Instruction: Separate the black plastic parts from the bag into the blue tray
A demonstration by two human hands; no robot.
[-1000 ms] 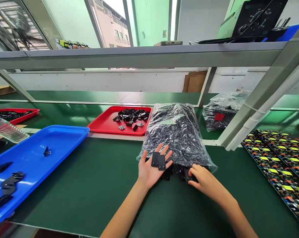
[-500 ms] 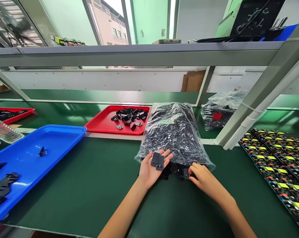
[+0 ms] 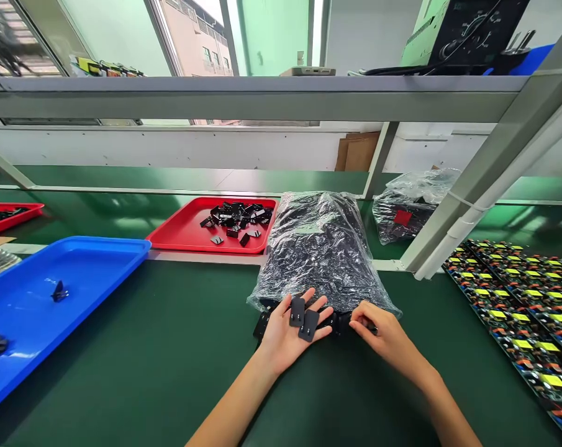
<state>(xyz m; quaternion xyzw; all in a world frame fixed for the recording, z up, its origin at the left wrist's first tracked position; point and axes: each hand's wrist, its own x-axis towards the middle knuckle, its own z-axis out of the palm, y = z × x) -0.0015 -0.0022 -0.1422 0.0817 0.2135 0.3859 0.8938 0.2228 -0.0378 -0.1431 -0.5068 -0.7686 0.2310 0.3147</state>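
Observation:
My left hand [image 3: 285, 335] is palm up with fingers spread, carrying two flat black plastic pieces [image 3: 303, 318] with small holes on the palm and fingers. To its right, my right hand [image 3: 380, 332] has thumb and fingers pinched together by the mouth of the bag; a dark bit shows at the fingers, but what they hold cannot be made out. Behind both hands lies a clear plastic bag [image 3: 325, 248] full of black parts. More loose black parts [image 3: 261, 326] stick out under its front edge, partly hidden by the left hand.
A blue tray [image 3: 108, 248] with a few black parts lies left. Behind are a red tray [image 3: 182, 233] of small black pieces and another red tray [image 3: 29, 214]. Circuit boards [image 3: 518, 310] cover the right side. A shelf beam [image 3: 262, 105] and slanted post [image 3: 471, 174] frame the bench.
The two pieces on my left hand lie farther apart. The flat piece seen at my right fingers is no longer visible there. The view has shifted slightly to the right.

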